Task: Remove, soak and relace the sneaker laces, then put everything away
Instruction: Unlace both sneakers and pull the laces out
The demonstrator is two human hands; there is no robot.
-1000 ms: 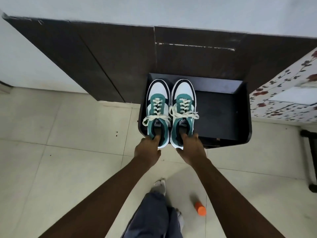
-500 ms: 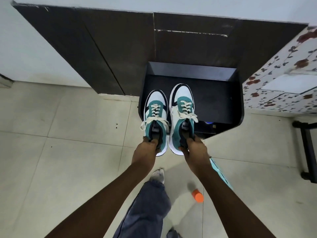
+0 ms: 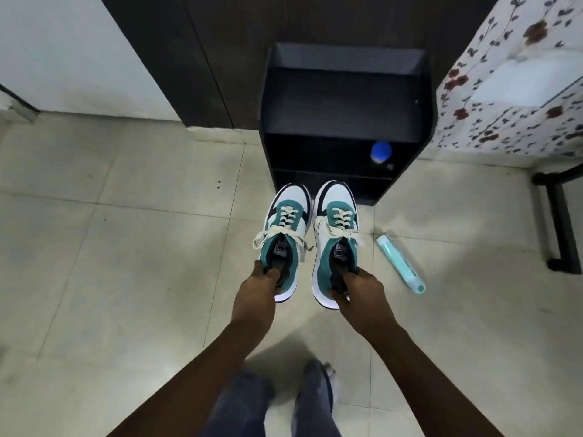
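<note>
Two teal, white and black sneakers with cream laces hang in the air over the tiled floor, toes pointing away from me. My left hand [image 3: 257,290] grips the heel of the left sneaker [image 3: 285,230], fingers hooked inside its collar. My right hand [image 3: 358,293] holds the heel of the right sneaker [image 3: 336,228] the same way. Both pairs of laces are threaded and tied in loose bows. The black shoe rack [image 3: 345,99] stands just beyond the toes, its top shelf bare.
A blue-capped bottle [image 3: 381,152] sits on the rack's lower shelf. A pale teal tube [image 3: 400,262] lies on the floor at the right. A floral-covered piece of furniture [image 3: 517,89] and a black metal frame [image 3: 560,222] stand further right. My legs are below.
Both hands lifted the sneakers off the rack's top shelf and drew them back towards me, now over the floor. The view tilted down, revealing the lower shelf.
</note>
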